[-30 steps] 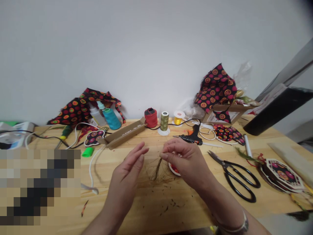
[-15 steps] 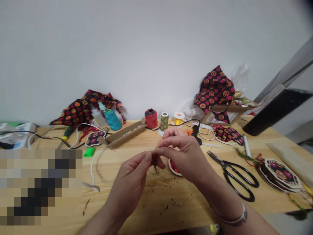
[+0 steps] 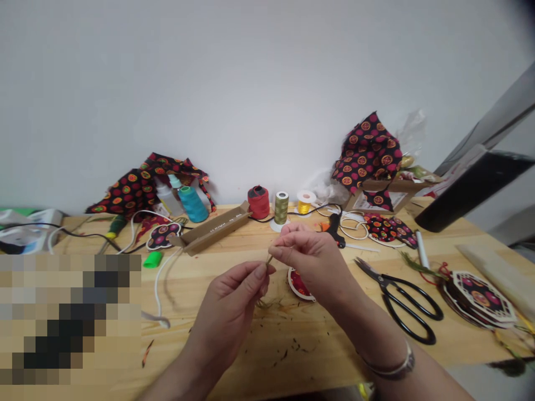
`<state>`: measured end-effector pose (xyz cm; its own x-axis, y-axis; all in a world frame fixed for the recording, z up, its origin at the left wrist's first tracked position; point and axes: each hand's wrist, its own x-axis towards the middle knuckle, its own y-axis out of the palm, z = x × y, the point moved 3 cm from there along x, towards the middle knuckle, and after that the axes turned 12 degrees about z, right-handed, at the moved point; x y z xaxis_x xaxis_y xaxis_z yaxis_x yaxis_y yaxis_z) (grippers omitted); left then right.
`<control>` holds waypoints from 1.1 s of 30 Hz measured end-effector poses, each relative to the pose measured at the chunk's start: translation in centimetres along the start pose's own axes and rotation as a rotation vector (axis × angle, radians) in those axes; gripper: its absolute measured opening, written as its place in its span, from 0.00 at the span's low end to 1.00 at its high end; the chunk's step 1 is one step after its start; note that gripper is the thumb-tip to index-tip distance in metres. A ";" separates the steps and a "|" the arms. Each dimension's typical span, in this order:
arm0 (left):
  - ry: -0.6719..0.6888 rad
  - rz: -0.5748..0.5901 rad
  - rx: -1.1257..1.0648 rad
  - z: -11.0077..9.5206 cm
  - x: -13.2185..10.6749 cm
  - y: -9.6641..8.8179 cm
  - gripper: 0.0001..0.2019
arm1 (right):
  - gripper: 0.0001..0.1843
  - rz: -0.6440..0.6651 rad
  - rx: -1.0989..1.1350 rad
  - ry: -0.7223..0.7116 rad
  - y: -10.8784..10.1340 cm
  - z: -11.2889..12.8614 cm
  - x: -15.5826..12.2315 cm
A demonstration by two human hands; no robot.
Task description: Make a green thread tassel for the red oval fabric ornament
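Observation:
My left hand and my right hand meet over the middle of the wooden table. Both pinch the same thin bundle of olive-brown threads, the right hand at its upper end, the left just below. Loose thread ends hang under the left fingers and touch the table. A small round red patterned piece lies on the table just under my right hand, partly hidden by it.
Black scissors lie right of my right hand. Red, olive, yellow and teal thread spools stand at the back with a cardboard strip, a glue gun, patterned fabric and patterned cutouts. Thread scraps litter the front.
My left hand went from open and apart to pinching the thread bundle beside my right hand. Both hands lifted the bundle slightly off the table.

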<state>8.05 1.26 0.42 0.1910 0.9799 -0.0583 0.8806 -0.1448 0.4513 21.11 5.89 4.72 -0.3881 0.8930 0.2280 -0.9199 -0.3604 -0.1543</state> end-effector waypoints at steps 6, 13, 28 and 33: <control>0.019 -0.059 -0.020 0.0 0.1 -0.3 0.07 | 0.10 -0.093 0.021 0.085 -0.3 -1.4 -0.4; 0.052 -0.127 0.155 0.0 0.2 -0.7 0.06 | 0.04 -0.161 -0.129 -0.083 0.5 -1.4 -1.7; 0.076 -0.124 0.454 0.3 -0.2 -1.2 0.08 | 0.07 -0.095 -0.422 -0.233 1.7 -1.1 -1.9; 0.078 -0.124 0.445 0.4 -0.1 -1.1 0.09 | 0.08 -0.105 -0.405 -0.221 1.5 -1.0 -1.9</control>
<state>7.18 1.25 -0.40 0.0539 0.9985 -0.0125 0.9984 -0.0537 0.0181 20.49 3.93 3.10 -0.3375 0.8243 0.4545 -0.8759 -0.0982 -0.4723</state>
